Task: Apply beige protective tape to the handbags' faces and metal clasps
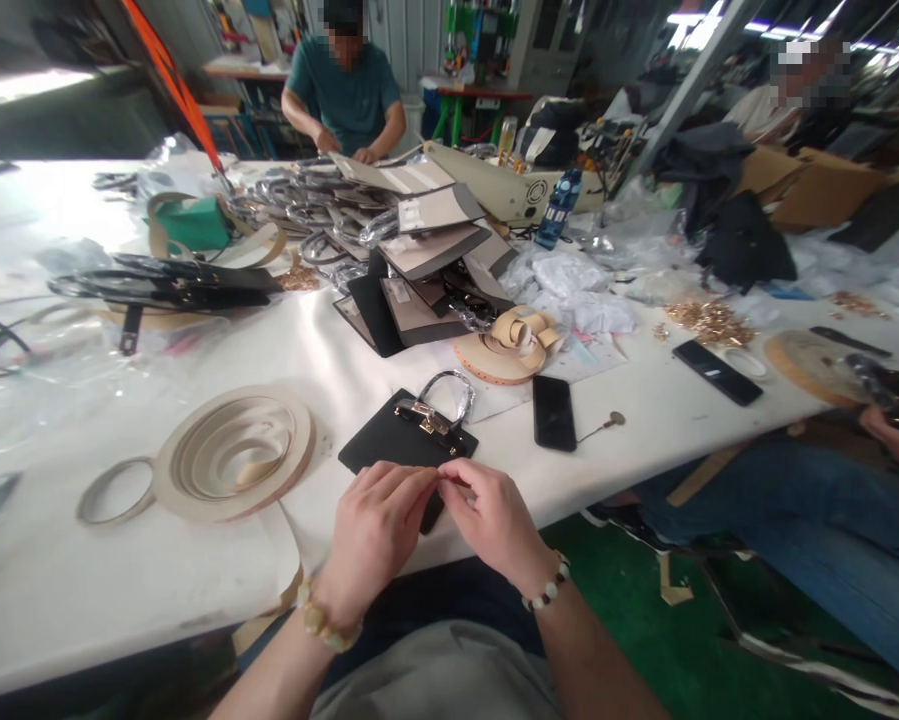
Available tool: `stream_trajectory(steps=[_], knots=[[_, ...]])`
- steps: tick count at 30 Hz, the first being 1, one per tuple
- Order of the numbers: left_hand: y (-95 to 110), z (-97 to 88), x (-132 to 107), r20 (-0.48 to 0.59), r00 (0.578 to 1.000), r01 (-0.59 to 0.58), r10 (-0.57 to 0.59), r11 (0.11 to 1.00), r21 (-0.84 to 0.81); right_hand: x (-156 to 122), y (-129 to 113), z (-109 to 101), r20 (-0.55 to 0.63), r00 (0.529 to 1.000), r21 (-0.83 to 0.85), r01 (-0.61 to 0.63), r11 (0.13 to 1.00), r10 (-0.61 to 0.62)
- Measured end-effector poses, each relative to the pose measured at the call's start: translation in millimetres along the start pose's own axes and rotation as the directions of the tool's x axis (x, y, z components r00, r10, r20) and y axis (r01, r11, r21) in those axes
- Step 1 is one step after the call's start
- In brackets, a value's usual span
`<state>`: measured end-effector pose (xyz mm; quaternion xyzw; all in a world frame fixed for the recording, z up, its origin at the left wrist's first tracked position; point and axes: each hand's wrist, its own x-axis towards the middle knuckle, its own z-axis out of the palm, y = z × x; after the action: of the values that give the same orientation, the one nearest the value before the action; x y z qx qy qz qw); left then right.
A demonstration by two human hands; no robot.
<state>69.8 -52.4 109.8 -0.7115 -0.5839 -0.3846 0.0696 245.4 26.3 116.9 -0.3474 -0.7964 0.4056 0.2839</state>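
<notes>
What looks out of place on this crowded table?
A loose heap of small gold parts sits directly on the white table, just above a phone. With no tray or box holding it, it looks spilled.

Bright, even light is given by long white strip ceiling lamps [726,18], and strong glare is washed over the far left of the white tabletop [36,215]. Only faint shadows are cast beneath the black leather handbag panel [389,445]. Lines are bowed by wide-angle distortion toward the frame's edges, where the long grey metal post [689,90] leans sharply
</notes>
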Motion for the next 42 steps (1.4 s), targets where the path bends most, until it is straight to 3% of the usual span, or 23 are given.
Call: stream_trajectory(steps=[9, 14, 18, 22, 25, 28, 30, 31, 33, 36, 39, 42], knots=[[0.7, 7.4, 4.7, -0.029, 0.998, -0.047, 0.047, 0.999, -0.006, -2.5, 3.4, 2.0, -0.098, 0.995, -0.01, 0.028, 1.0, -0.029], [0.6, 7.2, 5.1, -0.04, 0.999, -0.036, 0.035, 0.999, -0.013, 0.2, -1.2, -1.2, -0.093, 0.996, 0.023, 0.013, 1.0, -0.011], [-1.7, 2.9, 9.2, -0.056, 0.997, -0.048, 0.048, 0.999, 0.005, 4.2, -4.4, -3.2, -0.021, 0.995, 0.181, -0.087, 0.98, 0.092], [3.5, -2.4, 9.8, -0.054, 0.995, -0.083, 0.085, 0.996, 0.041, 7.1, -1.0, 2.6, 0.11, 0.96, 0.451, -0.278, 0.848, 0.256], [10.1, -5.9, 6.2, -0.042, 0.991, -0.126, 0.128, 0.991, 0.047, 8.9, 7.8, 6.9, 0.096, 0.952, 0.524, -0.296, 0.799, 0.29], [3.6, -5.0, 6.2, -0.031, 0.994, -0.108, 0.109, 0.994, 0.031, 22.3, 24.5, -0.3, -0.203, 0.965, 0.367, -0.083, 0.927, 0.167], [-13.9, 0.6, 11.6, 0.011, 0.999, -0.04, 0.039, 0.999, 0.026, 43.6, 40.1, -12.8, -0.393, 0.919, 0.096, 0.067, 0.993, -0.024], [-26.1, 5.2, 15.8, 0.052, 0.999, 0.001, -0.002, 1.0, 0.025, 57.5, 48.7, -20.3, -0.421, 0.9, -0.051, 0.102, 0.994, -0.114], [-53.4, 17.4, 25.5, 0.151, 0.987, 0.059, -0.062, 0.998, 0.021, 87.0, 65.3, -34.3, -0.372, 0.906, -0.291, 0.092, 0.952, -0.201], [-90.0, 37.1, 39.0, 0.302, 0.95, 0.089, -0.081, 0.996, -0.013, 117.1, 82.8, -43.8, -0.28, 0.945, -0.497, 0.011, 0.867, -0.172], [-110.7, 50.8, 46.7, 0.413, 0.91, 0.066, -0.024, 0.994, -0.087, 113.5, 90.0, -33.1, -0.274, 0.929, -0.525, 0.073, 0.848, -0.249], [-117.4, 55.8, 48.2, 0.458, 0.888, 0.044, 0.028, 0.988, -0.146, 87.0, 94.8, -8.9, -0.199, 0.932, -0.459, 0.185, 0.869, -0.303]])
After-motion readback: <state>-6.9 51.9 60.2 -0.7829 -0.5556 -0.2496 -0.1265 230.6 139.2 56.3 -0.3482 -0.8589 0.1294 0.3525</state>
